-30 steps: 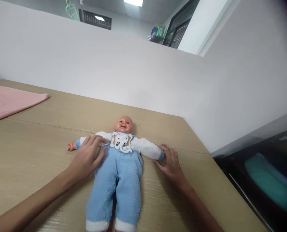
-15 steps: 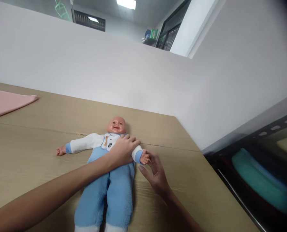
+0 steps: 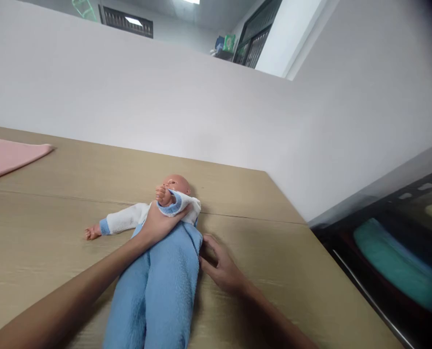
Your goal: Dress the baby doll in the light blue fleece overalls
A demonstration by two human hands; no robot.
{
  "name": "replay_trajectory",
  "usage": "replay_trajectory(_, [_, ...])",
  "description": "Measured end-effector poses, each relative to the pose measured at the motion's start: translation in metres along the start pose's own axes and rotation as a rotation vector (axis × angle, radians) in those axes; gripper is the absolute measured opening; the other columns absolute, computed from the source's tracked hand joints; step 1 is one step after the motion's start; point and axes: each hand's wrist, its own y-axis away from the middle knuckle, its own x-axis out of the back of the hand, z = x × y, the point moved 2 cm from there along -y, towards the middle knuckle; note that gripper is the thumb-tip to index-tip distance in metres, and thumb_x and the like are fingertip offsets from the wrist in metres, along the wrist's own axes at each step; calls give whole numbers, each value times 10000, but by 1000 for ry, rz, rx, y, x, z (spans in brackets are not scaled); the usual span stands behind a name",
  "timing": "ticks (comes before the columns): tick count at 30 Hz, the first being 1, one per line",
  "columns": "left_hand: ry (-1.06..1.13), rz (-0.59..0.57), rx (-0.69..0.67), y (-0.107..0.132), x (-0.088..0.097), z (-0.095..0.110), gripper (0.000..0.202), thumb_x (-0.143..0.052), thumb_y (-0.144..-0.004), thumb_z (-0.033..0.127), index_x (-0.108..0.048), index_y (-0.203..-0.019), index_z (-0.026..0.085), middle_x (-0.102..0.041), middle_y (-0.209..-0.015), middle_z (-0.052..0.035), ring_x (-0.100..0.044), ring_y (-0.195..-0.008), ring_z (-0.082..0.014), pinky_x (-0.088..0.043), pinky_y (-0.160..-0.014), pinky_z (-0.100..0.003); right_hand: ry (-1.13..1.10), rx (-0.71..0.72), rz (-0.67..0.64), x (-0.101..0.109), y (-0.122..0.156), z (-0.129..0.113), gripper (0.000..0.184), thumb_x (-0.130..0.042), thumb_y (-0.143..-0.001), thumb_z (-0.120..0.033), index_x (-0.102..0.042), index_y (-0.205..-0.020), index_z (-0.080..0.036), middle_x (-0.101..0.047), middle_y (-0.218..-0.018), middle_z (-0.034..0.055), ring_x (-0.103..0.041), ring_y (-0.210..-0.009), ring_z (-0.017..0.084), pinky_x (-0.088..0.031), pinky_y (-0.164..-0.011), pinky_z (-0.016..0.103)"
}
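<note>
A baby doll (image 3: 172, 271) in a white top and fluffy blue overalls lies on its back on the tan tabletop (image 3: 274, 257), its trunk turned slightly to the left. My left hand (image 3: 161, 223) is closed around its chest and sleeve, thumb across the front; the other fingers are mostly hidden. The doll's near arm (image 3: 170, 199), with a blue cuff, is bent up in front of its face. At the right hip of the overalls, my right hand (image 3: 221, 266) grips the side with curled fingers, their tips partly hidden by the cloth. The doll's other arm (image 3: 119, 221) stretches out to the left.
A pink cloth (image 3: 12, 155) lies at the left of the tabletop. Behind it rises a white wall (image 3: 146, 97) with an opening above. Beyond the right edge stands a dark rack (image 3: 346, 242) holding a teal item (image 3: 393, 266).
The doll's arm on the right has swung up and left across its face, and its body has turned left. My left hand shifted left; my right hand left the doll's hand for its hip.
</note>
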Motion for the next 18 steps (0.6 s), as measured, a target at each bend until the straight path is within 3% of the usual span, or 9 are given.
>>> replay_trajectory(4, [73, 140, 18, -2, 12, 0, 483, -852, -748, 603, -764, -1040, 227, -876, -1180, -135, -821, -1138, -370, -618, -1148, -529, -336, -82, -8, -22, -20, -6, 456, -774, -1058, -640, -681, -1320, -279, -748, -1276, 94, -743, -1212, 303, -606, -1095, 459])
replay_trajectory(11, [153, 356, 50, -1, 29, -6, 499, -889, -757, 587, -716, -1083, 251, -832, -1289, -140, -767, -1290, -390, -541, -1263, -546, -487, -160, -7, -46, -57, -7, 671, -895, -832, -850, -762, -1099, -249, -757, -1138, 74, -696, -1062, 292, -590, -1031, 427])
replay_trajectory(15, [256, 431, 84, -3, 39, -13, 515, -916, -779, 559, -704, -1128, 244, -801, -1356, -129, -714, -1400, -383, -458, -1347, -522, -551, -170, -49, -52, -76, -17, 759, -888, -786, -913, -797, -1119, -237, -739, -1315, 103, -677, -1169, 312, -582, -1038, 417])
replay_trajectory(18, [405, 454, 152, -7, 47, -21, 542, -923, -804, 535, -726, -1200, 222, -811, -1365, -114, -716, -1398, -385, -462, -1339, -517, -542, -158, -43, -55, -85, -23, 717, -852, -823, -923, -806, -1020, -235, -736, -1343, 107, -652, -1284, 339, -563, -1093, 435])
